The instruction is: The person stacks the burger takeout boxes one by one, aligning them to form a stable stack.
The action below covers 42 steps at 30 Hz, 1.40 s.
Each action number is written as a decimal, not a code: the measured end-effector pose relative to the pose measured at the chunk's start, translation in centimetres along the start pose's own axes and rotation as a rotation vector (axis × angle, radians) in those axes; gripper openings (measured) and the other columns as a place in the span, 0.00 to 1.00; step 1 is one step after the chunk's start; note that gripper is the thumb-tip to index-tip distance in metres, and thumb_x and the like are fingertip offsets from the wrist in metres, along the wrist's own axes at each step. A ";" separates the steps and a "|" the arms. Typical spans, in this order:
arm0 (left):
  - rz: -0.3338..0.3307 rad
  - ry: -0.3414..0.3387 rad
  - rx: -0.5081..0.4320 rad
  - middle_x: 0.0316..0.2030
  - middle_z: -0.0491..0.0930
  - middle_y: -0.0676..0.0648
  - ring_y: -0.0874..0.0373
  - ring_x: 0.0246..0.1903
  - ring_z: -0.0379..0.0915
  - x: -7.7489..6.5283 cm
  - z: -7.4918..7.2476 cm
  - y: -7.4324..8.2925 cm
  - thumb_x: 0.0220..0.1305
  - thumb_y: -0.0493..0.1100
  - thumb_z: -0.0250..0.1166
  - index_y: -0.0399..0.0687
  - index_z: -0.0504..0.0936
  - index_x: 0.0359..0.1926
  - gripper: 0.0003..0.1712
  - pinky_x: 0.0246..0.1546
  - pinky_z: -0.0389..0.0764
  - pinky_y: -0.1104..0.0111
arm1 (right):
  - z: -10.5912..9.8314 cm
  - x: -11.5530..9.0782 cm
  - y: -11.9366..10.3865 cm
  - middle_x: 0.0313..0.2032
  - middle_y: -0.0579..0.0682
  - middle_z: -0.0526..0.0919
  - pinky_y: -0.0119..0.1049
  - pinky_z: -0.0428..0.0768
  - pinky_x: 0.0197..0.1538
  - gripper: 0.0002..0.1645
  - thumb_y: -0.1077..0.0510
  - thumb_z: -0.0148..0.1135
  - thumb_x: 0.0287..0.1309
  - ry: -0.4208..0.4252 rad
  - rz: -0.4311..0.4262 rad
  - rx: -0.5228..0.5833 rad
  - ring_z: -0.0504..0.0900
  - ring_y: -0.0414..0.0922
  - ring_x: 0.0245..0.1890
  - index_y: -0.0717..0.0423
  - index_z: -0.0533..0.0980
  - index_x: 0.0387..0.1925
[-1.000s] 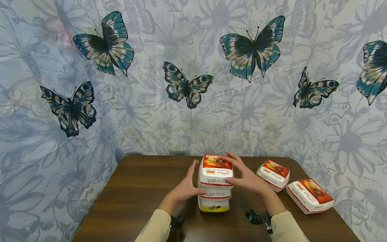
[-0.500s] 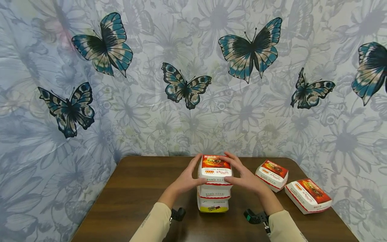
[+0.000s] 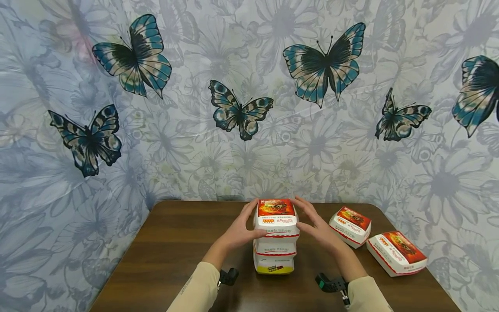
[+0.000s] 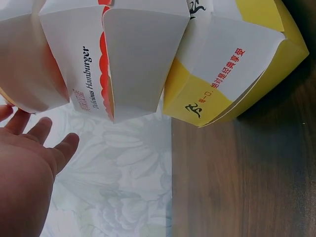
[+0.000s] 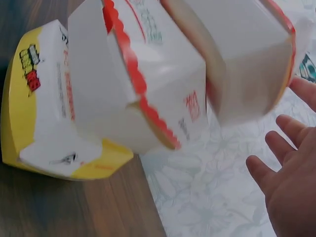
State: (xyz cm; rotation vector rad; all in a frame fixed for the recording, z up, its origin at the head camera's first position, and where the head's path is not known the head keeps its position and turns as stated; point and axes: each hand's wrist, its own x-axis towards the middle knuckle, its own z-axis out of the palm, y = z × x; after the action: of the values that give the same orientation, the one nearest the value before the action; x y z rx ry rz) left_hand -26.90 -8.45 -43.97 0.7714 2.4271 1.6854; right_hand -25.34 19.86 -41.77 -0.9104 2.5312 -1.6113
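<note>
Three white hamburger boxes stand stacked on the brown table. The top box [image 3: 277, 219] has a red burger picture on its lid. Below it sits a white middle box [image 3: 276, 248], and a white-and-yellow box [image 4: 222, 74] is lowest. My left hand [image 3: 238, 234] rests at the top box's left side, thumb over its front corner; in the left wrist view its other fingers are spread and mostly apart from the stack. My right hand [image 3: 321, 232] is at the top box's right side with fingers extended. In the right wrist view, those fingers [image 5: 279, 146] stand mostly beside the stack.
On the right of the table [image 3: 187, 242] lie two more hamburger boxes, one farther back [image 3: 351, 226] and one nearer the right edge [image 3: 397, 252]. A butterfly-patterned cloth wall [image 3: 249, 164] rises behind the table.
My left hand has risen from the middle box's level to the top box. My right fingers have drawn off the lid to the right side. The stack looks straighter at the top.
</note>
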 end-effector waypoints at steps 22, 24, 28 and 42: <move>0.032 -0.006 -0.022 0.72 0.49 0.55 0.53 0.70 0.50 -0.1 0.0 -0.3 0.52 0.59 0.71 0.67 0.46 0.75 0.56 0.67 0.59 0.48 | -4.2 -3.7 5.5 0.74 0.63 0.45 0.74 0.50 0.60 0.38 0.51 0.57 0.66 0.226 0.188 -0.174 0.42 0.68 0.72 0.51 0.55 0.72; 0.039 -0.005 -0.016 0.73 0.49 0.55 0.54 0.71 0.49 -0.2 0.0 -0.3 0.52 0.60 0.70 0.66 0.46 0.75 0.56 0.68 0.58 0.47 | -5.4 -3.9 6.0 0.74 0.64 0.45 0.74 0.51 0.59 0.40 0.49 0.57 0.65 0.242 0.222 -0.235 0.41 0.69 0.72 0.51 0.53 0.73; 0.058 -0.011 -0.014 0.73 0.49 0.53 0.53 0.72 0.47 -0.2 0.0 -0.3 0.52 0.62 0.69 0.64 0.46 0.75 0.57 0.68 0.57 0.45 | -7.8 -4.6 6.7 0.73 0.67 0.46 0.74 0.49 0.59 0.43 0.46 0.57 0.65 0.271 0.280 -0.306 0.42 0.71 0.71 0.55 0.51 0.74; 0.073 -0.007 -0.002 0.73 0.48 0.52 0.53 0.72 0.46 -0.2 0.1 -0.3 0.52 0.62 0.70 0.61 0.46 0.76 0.58 0.67 0.58 0.46 | -12.3 -6.5 9.5 0.70 0.76 0.45 0.75 0.49 0.58 0.57 0.36 0.59 0.59 0.271 0.465 -0.500 0.42 0.78 0.66 0.67 0.45 0.73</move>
State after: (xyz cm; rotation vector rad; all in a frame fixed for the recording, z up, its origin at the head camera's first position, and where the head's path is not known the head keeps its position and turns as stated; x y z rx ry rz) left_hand -26.78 -8.54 -44.28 0.8744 2.4205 1.7071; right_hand -28.07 35.97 -45.78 -0.0663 3.0854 -1.0442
